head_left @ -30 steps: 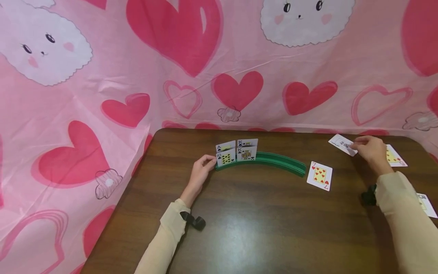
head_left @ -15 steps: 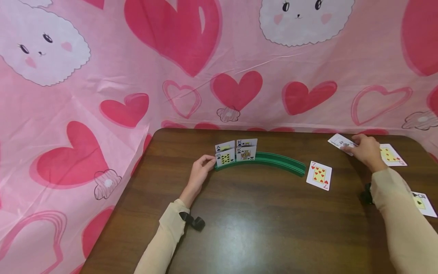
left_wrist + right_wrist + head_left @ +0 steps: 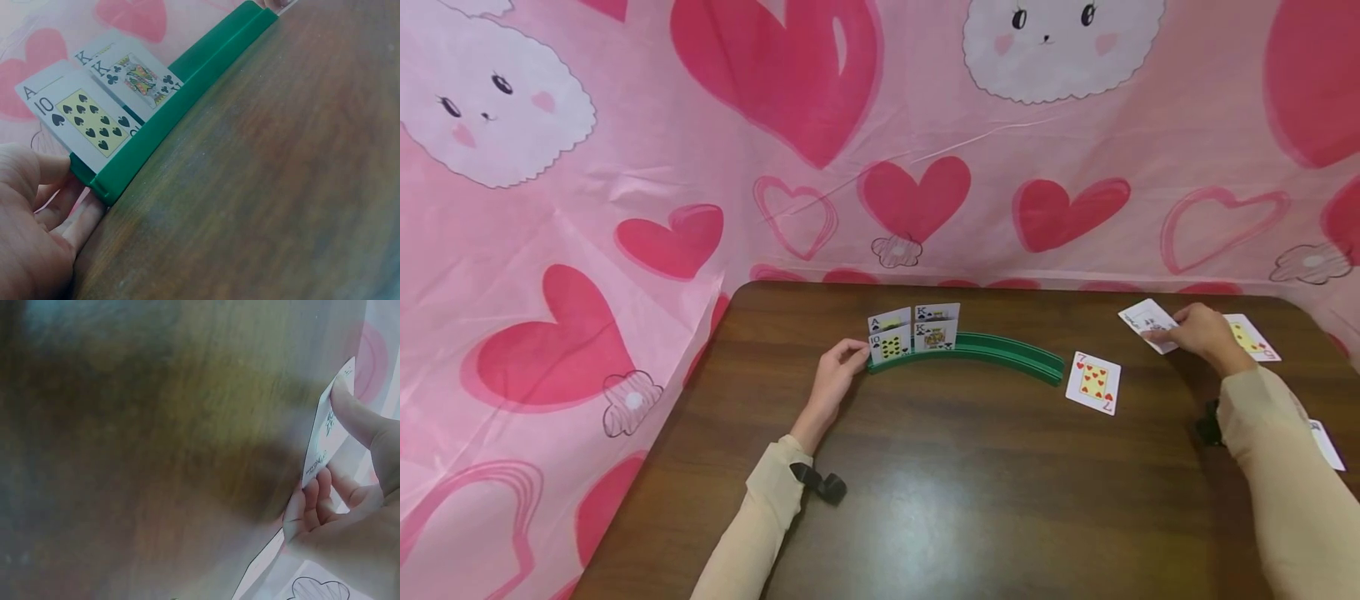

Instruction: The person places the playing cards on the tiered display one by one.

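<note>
My left hand [image 3: 837,375] pinches the left end of a curved green card holder [image 3: 1003,350], thumb on top and fingers behind in the left wrist view. Standing in its left part are a ten of spades [image 3: 94,128], an ace behind it, a king of clubs [image 3: 139,84] and another king behind that. At the table's back right, my right hand [image 3: 1206,337] holds a white playing card [image 3: 1146,321] with black-and-white print too small to read. The right wrist view shows the thumb on that card's face [image 3: 326,428] and fingers at its lower edge.
A seven of hearts [image 3: 1093,383] lies face up beside the holder's right end. Behind my right hand is a partly covered red-suited card [image 3: 1253,337]. Another card [image 3: 1327,444] shows past the right sleeve. A pink heart-print cloth [image 3: 820,225] borders the brown table [image 3: 925,483].
The white card in my right hand has turned a little, and my fingers have shifted around it. My left hand stays at the holder's end. The head view has shifted slightly.
</note>
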{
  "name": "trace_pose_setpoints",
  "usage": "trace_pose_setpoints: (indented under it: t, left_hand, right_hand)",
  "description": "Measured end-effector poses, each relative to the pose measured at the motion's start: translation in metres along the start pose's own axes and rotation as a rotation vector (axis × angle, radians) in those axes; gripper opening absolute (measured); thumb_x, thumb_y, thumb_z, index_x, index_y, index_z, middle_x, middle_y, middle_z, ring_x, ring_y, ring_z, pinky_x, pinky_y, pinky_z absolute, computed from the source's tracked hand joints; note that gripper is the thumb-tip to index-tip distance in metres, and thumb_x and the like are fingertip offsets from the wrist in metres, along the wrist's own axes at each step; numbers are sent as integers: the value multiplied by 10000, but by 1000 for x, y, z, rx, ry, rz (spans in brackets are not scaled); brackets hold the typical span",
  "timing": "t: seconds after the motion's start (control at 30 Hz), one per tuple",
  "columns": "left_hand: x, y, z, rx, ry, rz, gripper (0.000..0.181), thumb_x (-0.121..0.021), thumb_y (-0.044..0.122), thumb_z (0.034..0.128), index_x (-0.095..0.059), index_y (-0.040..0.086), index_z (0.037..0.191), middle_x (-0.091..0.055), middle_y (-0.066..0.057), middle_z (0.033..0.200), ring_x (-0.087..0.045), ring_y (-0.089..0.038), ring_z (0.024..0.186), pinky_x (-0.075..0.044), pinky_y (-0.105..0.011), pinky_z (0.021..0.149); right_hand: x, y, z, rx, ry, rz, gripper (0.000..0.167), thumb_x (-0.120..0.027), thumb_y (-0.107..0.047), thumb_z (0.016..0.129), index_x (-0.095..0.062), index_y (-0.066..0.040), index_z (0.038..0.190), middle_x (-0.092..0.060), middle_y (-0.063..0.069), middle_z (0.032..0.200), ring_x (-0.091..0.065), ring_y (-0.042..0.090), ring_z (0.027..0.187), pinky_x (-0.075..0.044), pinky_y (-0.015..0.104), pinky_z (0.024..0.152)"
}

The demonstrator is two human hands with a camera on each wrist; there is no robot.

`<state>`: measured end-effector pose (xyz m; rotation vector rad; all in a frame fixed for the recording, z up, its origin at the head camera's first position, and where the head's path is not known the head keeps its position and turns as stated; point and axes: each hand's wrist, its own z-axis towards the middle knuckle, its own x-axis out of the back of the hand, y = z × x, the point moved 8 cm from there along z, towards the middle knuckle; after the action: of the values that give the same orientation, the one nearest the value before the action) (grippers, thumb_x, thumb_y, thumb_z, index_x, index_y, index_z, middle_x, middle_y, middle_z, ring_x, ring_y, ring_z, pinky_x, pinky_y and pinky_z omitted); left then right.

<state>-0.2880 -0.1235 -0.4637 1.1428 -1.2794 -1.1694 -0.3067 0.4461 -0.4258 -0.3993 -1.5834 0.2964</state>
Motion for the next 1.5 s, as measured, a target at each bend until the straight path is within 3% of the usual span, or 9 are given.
trace_pose_setpoints:
  t: [0.17,0.33,0.5,0.63,0.87,1.07,1.17,1.3,1.5]
  left_hand:
    - [2,0,0,1,5,4,210,-612,112,1047,-679,-60,1146,-670,-176,1215,-639,-223,1075,-527,-388,1008]
    - [2,-1,0,12,-2,3,215,-610,114,1050,-680,-61,1153,-665,-174,1225,-632,-211,1073,-529,-364,1001]
    - [3,0,0,13,8,-12,222,-618,115,1048,-677,-71,1154,-666,-181,1226,-632,-191,1059,-531,-331,985]
    - [4,0,0,13,14,-20,228,-619,113,1046,-675,-77,1159,-664,-190,1229,-629,-185,1050,-527,-316,974]
    - [3,-1,-1,16,2,-18,212,-614,107,1047,-678,-68,1148,-665,-177,1221,-634,-197,1061,-535,-321,972]
    - [2,1,0,-3,-3,-19,212,-614,114,1047,-679,-64,1142,-665,-177,1213,-637,-221,1066,-535,-362,993]
    - [2,1,0,1,-1,-15,214,-609,116,1051,-678,-64,1144,-665,-178,1214,-637,-225,1072,-534,-368,996]
    - [2,-1,0,12,1,-14,206,-609,111,1050,-681,-58,1144,-668,-173,1214,-636,-221,1072,-532,-369,997]
    - [0,0,0,1,-6,-20,211,-610,109,1049,-678,-64,1149,-667,-181,1219,-641,-226,1080,-535,-369,999]
  right_hand:
    - [12,2,-7,-66,150,-41,449,-746,-206,864,-566,204,829,-573,334,736,-524,526,710,-450,540,605]
    - [35,-1,-19,-131,361,-11,276,-614,-118,875,-509,138,877,-555,462,854,-549,674,791,-424,720,621]
    - [41,-12,-22,-122,370,113,460,-660,-152,930,-500,217,1152,-542,469,1043,-498,631,926,-392,656,758]
    - [43,-23,-26,-134,379,194,478,-635,-131,947,-472,221,1226,-521,457,1095,-483,589,963,-376,511,705]
    - [35,-39,-36,-194,337,377,484,-554,-211,1010,-510,156,1322,-562,250,1132,-497,226,883,-387,162,615]
    - [31,-55,-42,-184,326,502,521,-581,-283,1017,-539,126,1336,-524,-150,918,-453,88,833,-397,108,658]
    - [27,-63,-44,-182,338,603,379,-614,-237,1005,-592,77,1216,-520,-273,805,-488,44,793,-418,100,649]
    - [20,-74,-48,-181,337,749,59,-645,-173,991,-620,-154,1041,-574,-295,760,-542,-24,722,-461,96,621]
    - [18,-89,-52,-156,341,917,179,-666,-113,979,-634,-284,938,-636,-249,791,-601,-37,693,-506,108,609]
